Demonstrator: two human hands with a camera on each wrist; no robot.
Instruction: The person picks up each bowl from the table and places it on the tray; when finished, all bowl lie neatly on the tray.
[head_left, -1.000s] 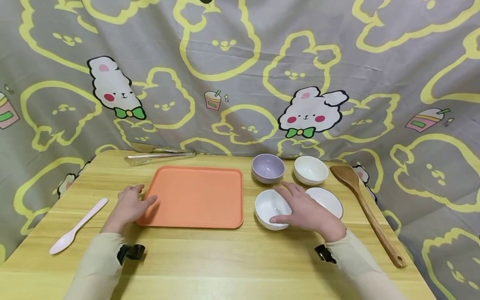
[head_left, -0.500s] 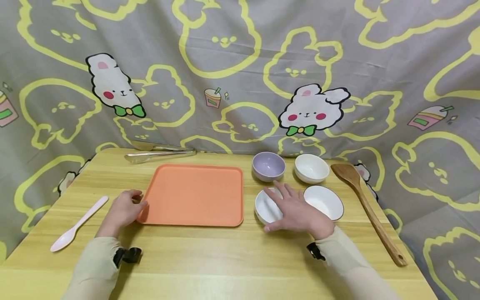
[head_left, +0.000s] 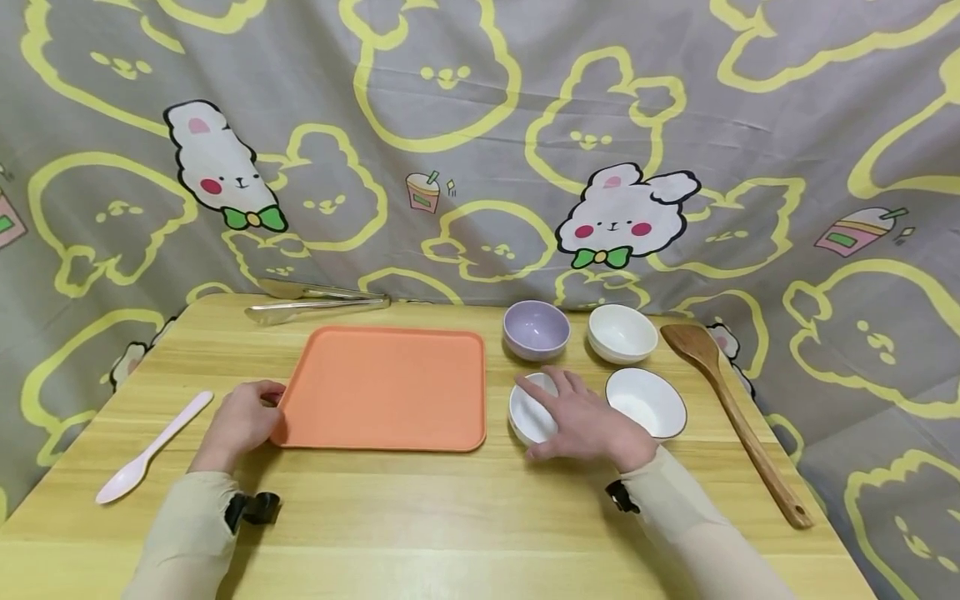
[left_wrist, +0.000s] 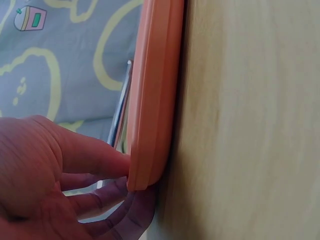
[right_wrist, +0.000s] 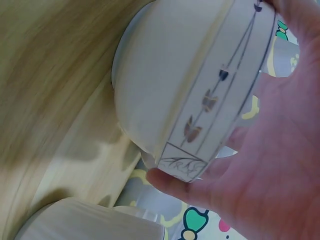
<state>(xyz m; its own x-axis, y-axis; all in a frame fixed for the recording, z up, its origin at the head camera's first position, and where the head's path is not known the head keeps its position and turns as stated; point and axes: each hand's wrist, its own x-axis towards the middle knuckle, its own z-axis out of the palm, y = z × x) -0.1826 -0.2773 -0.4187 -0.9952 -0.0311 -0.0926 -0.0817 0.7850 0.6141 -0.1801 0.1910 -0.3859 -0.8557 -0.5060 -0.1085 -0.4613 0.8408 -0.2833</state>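
And here's my left hand (head_left: 240, 421) at the near left corner of the orange tray (head_left: 386, 387): from the left wrist I see the thumb (left_wrist: 95, 155) on its rim, the other fingers tucked at the corner's underside, so the tray is pinched. It lies flat, left of centre on the wooden surface (head_left: 420, 525). Over to the right hand (head_left: 588, 425), and it's spread over the near-left white bowl (head_left: 531, 417), just right of the tray, fingers grasping that bowl across its rim; the right wrist shows a patterned band round the outside. Whether its foot touches the surface, I can't tell. Right behind sits the purple bowl (head_left: 536, 331), with a plain white bowl (head_left: 622, 335) beside it and a dark-rimmed bowl (head_left: 647, 404) in front of that one. Farther right, a wooden spatula (head_left: 731, 404) slants toward me; far left, there's a pink spoon (head_left: 153, 448), and metal tongs (head_left: 330, 306) lie behind the tray, near the patterned grey curtain (head_left: 300, 50).
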